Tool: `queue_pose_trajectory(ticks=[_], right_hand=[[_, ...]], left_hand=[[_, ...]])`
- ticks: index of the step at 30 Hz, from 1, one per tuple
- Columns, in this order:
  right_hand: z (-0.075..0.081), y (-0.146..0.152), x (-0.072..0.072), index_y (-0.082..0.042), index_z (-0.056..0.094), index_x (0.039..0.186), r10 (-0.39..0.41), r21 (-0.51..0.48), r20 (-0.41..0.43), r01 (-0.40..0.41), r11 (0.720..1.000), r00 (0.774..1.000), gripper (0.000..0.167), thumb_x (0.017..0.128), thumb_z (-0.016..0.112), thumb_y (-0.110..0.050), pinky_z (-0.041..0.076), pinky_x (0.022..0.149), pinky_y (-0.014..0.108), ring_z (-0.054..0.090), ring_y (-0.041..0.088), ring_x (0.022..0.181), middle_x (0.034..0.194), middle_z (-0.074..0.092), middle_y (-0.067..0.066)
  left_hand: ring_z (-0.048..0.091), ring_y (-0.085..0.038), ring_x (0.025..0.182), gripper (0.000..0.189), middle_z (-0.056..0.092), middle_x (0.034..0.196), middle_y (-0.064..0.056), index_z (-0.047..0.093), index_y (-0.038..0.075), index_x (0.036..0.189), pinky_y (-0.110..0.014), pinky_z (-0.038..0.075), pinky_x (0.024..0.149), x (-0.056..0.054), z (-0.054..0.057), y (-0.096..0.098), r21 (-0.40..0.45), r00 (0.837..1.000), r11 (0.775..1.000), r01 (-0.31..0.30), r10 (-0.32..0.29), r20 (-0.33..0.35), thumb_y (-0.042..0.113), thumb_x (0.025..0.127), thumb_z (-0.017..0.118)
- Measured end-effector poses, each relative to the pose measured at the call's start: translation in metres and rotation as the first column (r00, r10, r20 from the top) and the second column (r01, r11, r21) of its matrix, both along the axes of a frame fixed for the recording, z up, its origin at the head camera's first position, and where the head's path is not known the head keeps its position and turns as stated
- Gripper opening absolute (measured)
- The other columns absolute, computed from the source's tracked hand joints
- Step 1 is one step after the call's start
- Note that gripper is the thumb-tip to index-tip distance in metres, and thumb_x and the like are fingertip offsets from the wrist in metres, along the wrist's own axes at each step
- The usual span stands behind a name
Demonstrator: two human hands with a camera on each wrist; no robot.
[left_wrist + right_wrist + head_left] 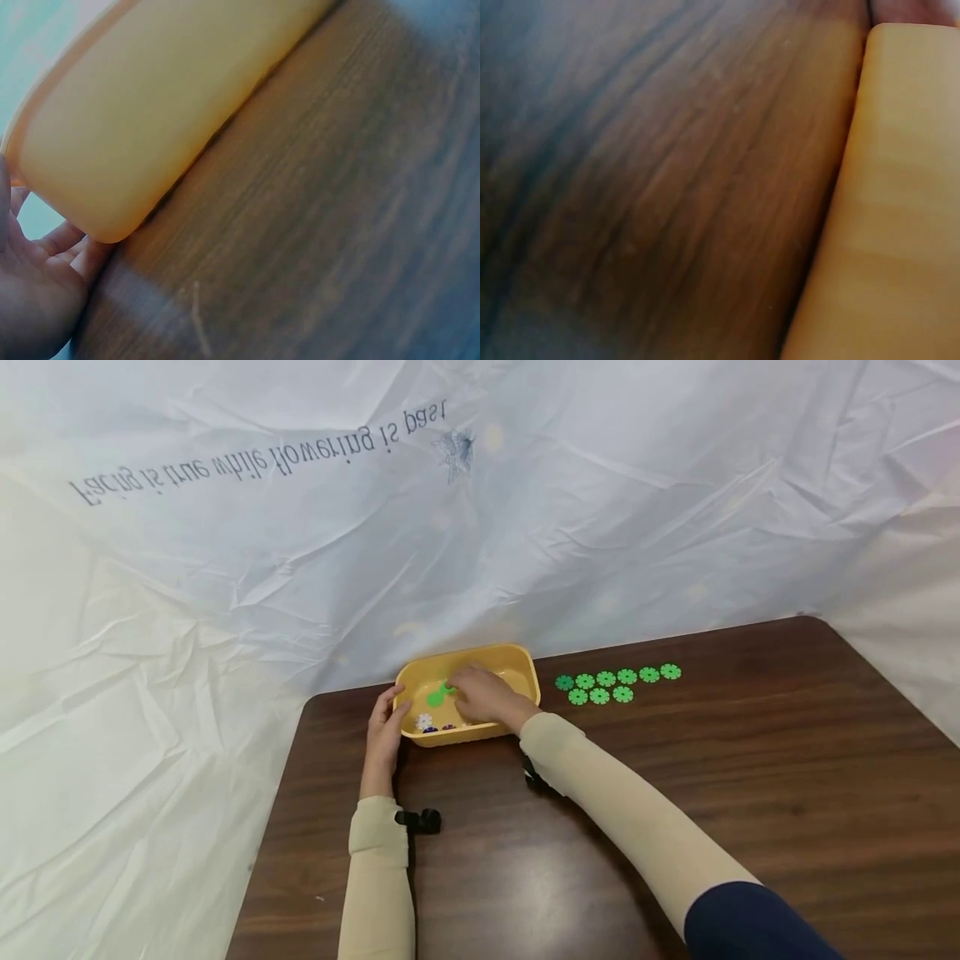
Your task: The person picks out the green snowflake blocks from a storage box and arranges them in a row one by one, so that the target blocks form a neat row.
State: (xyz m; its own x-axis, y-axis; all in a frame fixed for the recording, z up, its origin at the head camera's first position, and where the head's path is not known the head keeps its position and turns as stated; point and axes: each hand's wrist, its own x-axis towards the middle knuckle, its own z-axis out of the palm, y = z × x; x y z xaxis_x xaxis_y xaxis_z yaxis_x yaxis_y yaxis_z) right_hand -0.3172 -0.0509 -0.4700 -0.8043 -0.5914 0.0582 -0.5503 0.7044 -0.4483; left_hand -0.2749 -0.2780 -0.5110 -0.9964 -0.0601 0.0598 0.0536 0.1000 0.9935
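Note:
A yellow plastic tub (468, 737) stands at the table's far edge. My left hand (384, 739) grips its left end, thumb over the rim; in the left wrist view the fingers of my left hand (45, 277) lie against the outside of the tub's end wall (112, 202). My right hand (487, 695) reaches inside the tub and pinches a green disc (447, 687) at its fingertips. Beside that disc lies another green disc (435, 699). White flower-shaped discs (423, 722) and dark blue and purple ones lie near the tub's front left wall. The right wrist view shows only the tub's outer wall (900, 187) and tabletop.
Right of the tub, several green notched discs (606, 679) lie flat in two rows, the leftmost of the back row darker. The dark wooden table (480, 877) has a white, wrinkled cloth (585, 527) hanging behind it.

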Motion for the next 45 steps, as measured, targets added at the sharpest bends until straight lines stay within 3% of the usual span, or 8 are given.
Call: queue_pose_trajectory(ticks=[12,15,21,24,28,31,38,45], right_hand=[[-0.003,-0.002,0.007,-0.017,0.045,0.162,-0.029,0.049,0.137,0.022,0.999,0.990,0.058,0.107,0.052,-0.002,0.027,0.123,0.057,0.029,0.034,0.155,0.162,0.048,0.004],[-0.002,-0.001,0.005,-0.015,0.052,0.156,-0.045,0.049,0.096,0.041,0.998,0.994,0.057,0.104,0.054,0.006,0.033,0.121,0.053,0.036,0.033,0.151,0.156,0.055,0.006],[0.001,0.003,0.002,-0.011,0.073,0.128,-0.048,0.007,0.038,0.048,0.999,0.998,0.058,0.090,0.052,0.027,0.049,0.098,0.041,0.058,0.028,0.121,0.128,0.070,0.007],[0.002,0.004,0.004,-0.011,0.074,0.105,-0.054,-0.020,0.039,0.055,0.998,0.998,0.046,0.089,0.051,0.026,0.045,0.084,0.036,0.057,0.022,0.102,0.105,0.068,0.002],[-0.001,0.004,0.005,-0.016,0.047,0.074,-0.035,-0.032,0.046,0.037,0.999,0.998,0.035,0.090,0.054,0.015,0.026,0.072,0.034,0.031,0.015,0.076,0.079,0.034,-0.003],[-0.005,0.004,0.005,-0.018,0.032,0.070,-0.028,-0.032,0.044,0.030,0.999,0.999,0.041,0.089,0.057,0.008,0.020,0.070,0.034,0.019,0.016,0.072,0.080,0.022,0.000],[-0.006,0.005,0.003,-0.018,0.037,0.063,-0.033,-0.053,0.059,0.036,0.998,0.998,0.043,0.088,0.062,0.006,0.020,0.057,0.028,0.027,0.015,0.070,0.085,0.046,0.002],[-0.008,0.004,0.003,-0.019,0.028,0.065,-0.036,-0.065,0.086,0.042,0.997,0.996,0.046,0.087,0.060,0.006,0.016,0.058,0.030,0.011,0.013,0.059,0.067,0.013,-0.003]], left_hand=[[0.024,-0.027,0.158,0.045,0.028,0.171,-0.009,0.049,0.007,0.155,-0.050,0.031,0.121,0.004,-0.002,-0.002,0.004,0.999,1.000,0.016,-0.016,0.030,0.019,0.112,0.054],[0.024,-0.030,0.158,0.046,0.026,0.172,-0.011,0.048,0.005,0.156,-0.051,0.031,0.121,0.006,0.008,0.001,0.010,0.999,1.000,0.024,-0.024,0.034,0.017,0.112,0.053],[0.027,-0.032,0.157,0.044,0.029,0.170,-0.015,0.049,0.001,0.154,-0.050,0.033,0.119,0.018,0.035,0.010,0.007,0.999,1.000,0.017,-0.017,0.039,0.012,0.111,0.054],[0.026,-0.032,0.157,0.044,0.029,0.170,-0.016,0.049,0.000,0.153,-0.050,0.033,0.120,0.018,0.037,0.011,0.007,0.999,1.000,0.020,-0.020,0.034,0.011,0.111,0.054],[0.024,-0.030,0.158,0.045,0.028,0.171,-0.014,0.048,0.000,0.154,-0.050,0.033,0.120,0.019,0.034,0.009,0.012,0.999,1.000,0.022,-0.023,0.039,0.012,0.111,0.054],[0.025,-0.030,0.158,0.045,0.027,0.171,-0.014,0.048,0.001,0.154,-0.050,0.033,0.120,0.019,0.032,0.008,0.015,0.999,1.000,0.026,-0.027,0.047,0.013,0.111,0.054],[0.027,-0.031,0.157,0.046,0.027,0.172,-0.014,0.047,0.001,0.155,-0.050,0.032,0.121,0.019,0.031,0.008,0.014,0.998,1.000,0.028,-0.029,0.052,0.013,0.111,0.053],[0.031,-0.036,0.154,0.046,0.027,0.171,-0.015,0.046,-0.001,0.155,-0.052,0.033,0.118,0.019,0.030,0.008,0.016,0.998,0.999,0.028,-0.029,0.049,0.011,0.111,0.052]])
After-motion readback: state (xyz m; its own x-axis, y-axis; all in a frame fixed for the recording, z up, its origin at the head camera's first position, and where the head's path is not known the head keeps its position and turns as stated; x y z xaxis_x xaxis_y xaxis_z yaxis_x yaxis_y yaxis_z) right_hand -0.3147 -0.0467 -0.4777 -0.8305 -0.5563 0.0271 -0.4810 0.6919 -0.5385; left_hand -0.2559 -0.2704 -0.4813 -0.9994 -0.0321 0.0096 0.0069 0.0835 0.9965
